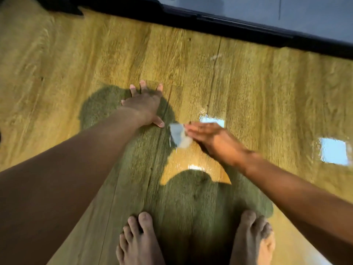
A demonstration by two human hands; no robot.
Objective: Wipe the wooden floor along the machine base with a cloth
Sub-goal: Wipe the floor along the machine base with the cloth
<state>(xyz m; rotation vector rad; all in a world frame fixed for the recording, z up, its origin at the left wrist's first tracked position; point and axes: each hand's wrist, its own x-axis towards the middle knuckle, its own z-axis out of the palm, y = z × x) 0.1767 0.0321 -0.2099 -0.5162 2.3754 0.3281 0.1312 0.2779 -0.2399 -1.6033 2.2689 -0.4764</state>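
Cloth (178, 137) sits under the right hand (210, 139), seemingly pressed by straight fingers; machine base (210, 23) lies well ahead; left hand (145, 106) rests spread just beside.

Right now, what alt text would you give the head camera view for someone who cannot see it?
A person's right hand presses a small pale cloth onto a wooden floor, while the left hand lies spread flat on the boards beside it. A machine's dark base runs along the top, apart from the cloth; two bare feet show at the bottom.
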